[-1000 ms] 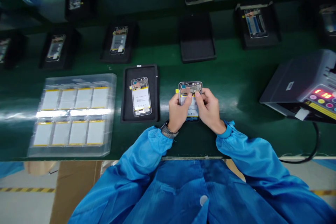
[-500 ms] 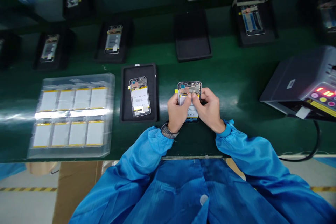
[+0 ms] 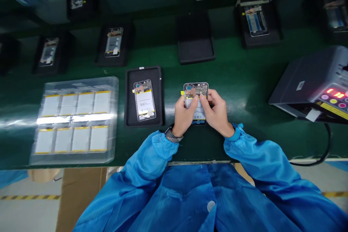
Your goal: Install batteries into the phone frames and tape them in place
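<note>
Phone (image 3: 199, 111) held between left hand (image 3: 184, 115) and right hand (image 3: 216, 113)

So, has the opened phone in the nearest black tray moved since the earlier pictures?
No: the opened phone lies at the same spot and slant within the black tray.

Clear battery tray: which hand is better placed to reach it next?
Probably the left hand: it is nearer the clear battery tray, while the right hand is farther away. Both hands hold the opened phone.
</note>
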Demonstrator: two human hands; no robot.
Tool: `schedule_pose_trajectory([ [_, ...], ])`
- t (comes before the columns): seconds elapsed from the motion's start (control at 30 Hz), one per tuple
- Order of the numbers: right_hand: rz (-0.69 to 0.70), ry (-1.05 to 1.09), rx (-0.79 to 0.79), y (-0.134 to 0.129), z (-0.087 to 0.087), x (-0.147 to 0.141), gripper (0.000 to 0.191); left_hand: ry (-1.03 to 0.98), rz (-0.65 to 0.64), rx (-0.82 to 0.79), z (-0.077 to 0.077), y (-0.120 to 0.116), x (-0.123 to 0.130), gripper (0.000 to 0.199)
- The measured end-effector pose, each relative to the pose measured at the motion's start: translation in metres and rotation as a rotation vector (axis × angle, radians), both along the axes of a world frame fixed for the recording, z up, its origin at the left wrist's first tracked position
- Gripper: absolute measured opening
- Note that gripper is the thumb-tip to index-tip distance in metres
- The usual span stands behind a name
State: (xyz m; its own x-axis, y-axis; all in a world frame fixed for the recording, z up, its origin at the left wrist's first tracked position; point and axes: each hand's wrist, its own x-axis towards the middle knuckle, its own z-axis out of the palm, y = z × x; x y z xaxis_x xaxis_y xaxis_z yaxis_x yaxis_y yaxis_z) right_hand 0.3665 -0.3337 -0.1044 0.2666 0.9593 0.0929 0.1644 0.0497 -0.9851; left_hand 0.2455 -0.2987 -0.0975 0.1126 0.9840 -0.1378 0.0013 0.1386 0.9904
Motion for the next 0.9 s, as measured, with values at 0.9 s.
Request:
schedule_pose_trajectory([
  [0.9, -0.031, 0.001, -0.034, 0.003, 0.0022, 0.0001, 0.026, -0.05, 0.017, -0.037, -0.0002, -0.0023, 0.0027, 0.034],
])
